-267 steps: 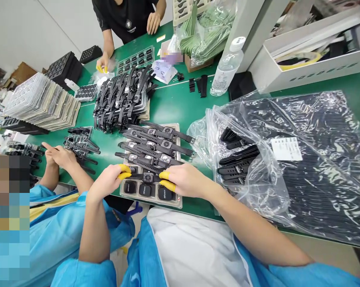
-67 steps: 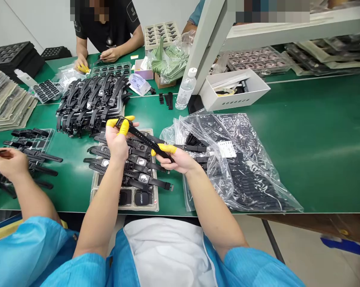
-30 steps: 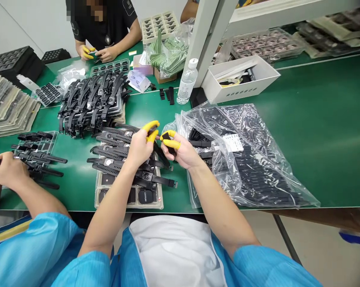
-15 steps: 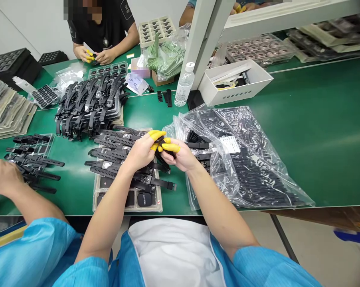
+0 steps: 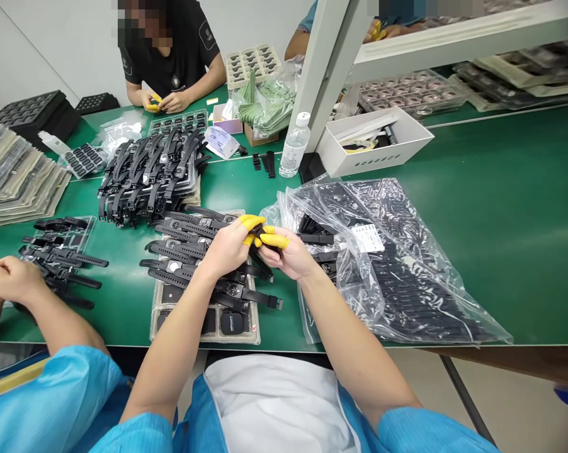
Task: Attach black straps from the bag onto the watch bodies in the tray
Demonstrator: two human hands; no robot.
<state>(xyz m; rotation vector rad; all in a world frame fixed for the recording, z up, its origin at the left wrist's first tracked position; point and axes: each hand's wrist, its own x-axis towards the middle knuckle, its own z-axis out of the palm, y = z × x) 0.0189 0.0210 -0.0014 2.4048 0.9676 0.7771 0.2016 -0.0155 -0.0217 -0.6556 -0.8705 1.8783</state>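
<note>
My left hand (image 5: 228, 246) and my right hand (image 5: 291, 253) meet above the right edge of a tray, both with yellow finger covers. Between their fingertips they pinch a black watch (image 5: 260, 232), mostly hidden by the fingers; a dark strap shows below them. Under my left forearm lies the beige tray (image 5: 252, 333), bearing several black watches (image 5: 234, 289) with their straps laid out sideways. Beside my right hand, a clear plastic bag (image 5: 407, 270) holds many black straps. A few loose black straps (image 5: 318, 239) stick out at its open end.
A heap of strapped watches (image 5: 147, 173) stands behind the tray. A water bottle (image 5: 295, 146) and a white box (image 5: 383, 148) stand by the post (image 5: 319, 75). At left a co-worker's hand (image 5: 17, 280) is near another tray; a person in black (image 5: 175, 63) sits opposite.
The view has tilted slightly, so everything sits a little lower and further right. My hands stay together on the watch. The left co-worker's hands have come together on something dark.
</note>
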